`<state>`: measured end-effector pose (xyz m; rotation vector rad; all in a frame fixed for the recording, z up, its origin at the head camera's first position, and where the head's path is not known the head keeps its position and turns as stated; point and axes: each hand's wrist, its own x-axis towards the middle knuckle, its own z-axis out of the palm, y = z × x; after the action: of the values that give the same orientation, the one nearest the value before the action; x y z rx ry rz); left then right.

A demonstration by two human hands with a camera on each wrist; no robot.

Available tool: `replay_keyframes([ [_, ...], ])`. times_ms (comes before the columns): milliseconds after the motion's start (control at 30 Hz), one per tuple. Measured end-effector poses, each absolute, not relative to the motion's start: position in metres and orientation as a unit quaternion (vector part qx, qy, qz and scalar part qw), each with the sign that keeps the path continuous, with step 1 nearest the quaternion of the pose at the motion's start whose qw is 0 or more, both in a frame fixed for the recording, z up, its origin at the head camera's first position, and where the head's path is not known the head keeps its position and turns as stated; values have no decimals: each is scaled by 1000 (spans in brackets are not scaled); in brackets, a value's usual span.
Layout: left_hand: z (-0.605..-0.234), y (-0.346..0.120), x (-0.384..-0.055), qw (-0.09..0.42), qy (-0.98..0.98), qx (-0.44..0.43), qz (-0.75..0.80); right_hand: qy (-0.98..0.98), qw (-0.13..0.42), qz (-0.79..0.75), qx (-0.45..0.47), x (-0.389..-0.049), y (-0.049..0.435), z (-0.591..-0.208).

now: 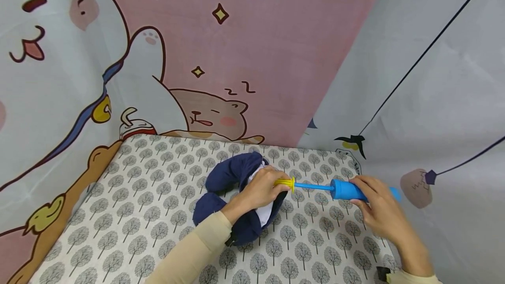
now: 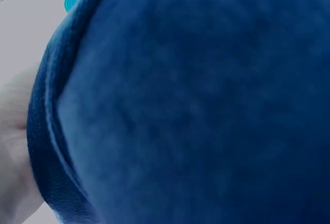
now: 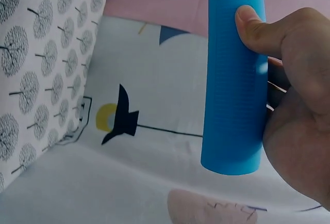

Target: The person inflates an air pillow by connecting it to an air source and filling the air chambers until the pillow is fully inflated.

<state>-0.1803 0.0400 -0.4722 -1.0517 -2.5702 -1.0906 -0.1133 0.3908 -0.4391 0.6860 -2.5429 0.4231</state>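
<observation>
A navy U-shaped neck pillow [image 1: 232, 172] lies on the tree-print cloth, its white inner part [image 1: 265, 214] showing along the right side. My left hand [image 1: 262, 187] pinches the yellow ribbed end [image 1: 289, 183] of a hand pump, over the white part. From that end a thin blue rod [image 1: 313, 186] runs right into the pump's blue barrel [image 1: 343, 189]. My right hand [image 1: 380, 207] grips the barrel, thumb [image 3: 252, 28] along its side in the right wrist view. In the left wrist view, navy fabric [image 2: 196, 100] fills most of the picture and hides the left fingers.
A tree-patterned cloth [image 1: 138, 214] covers the table under the pillow. Printed cartoon hangings [image 1: 276, 56] stand behind the table and to the right. A small dark object [image 1: 382, 273] sits near the right sleeve.
</observation>
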Motion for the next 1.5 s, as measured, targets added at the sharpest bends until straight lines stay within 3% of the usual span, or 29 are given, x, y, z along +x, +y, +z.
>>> replay_keyframes([
  [233,-470,32,-181,87,-863,-343,-360,-924,243,156,251,-115,387,-438],
  [1000,-480,26,-183,131,-865,-331,-353,-891,273,157,327,-145,295,-458],
  [1167,-504,28,-195,146,-867,-324,-351,-886,279,164,332,-148,281,-461],
  [1500,-495,32,-192,140,-862,-330,-359,-894,274,168,313,-145,311,-467],
])
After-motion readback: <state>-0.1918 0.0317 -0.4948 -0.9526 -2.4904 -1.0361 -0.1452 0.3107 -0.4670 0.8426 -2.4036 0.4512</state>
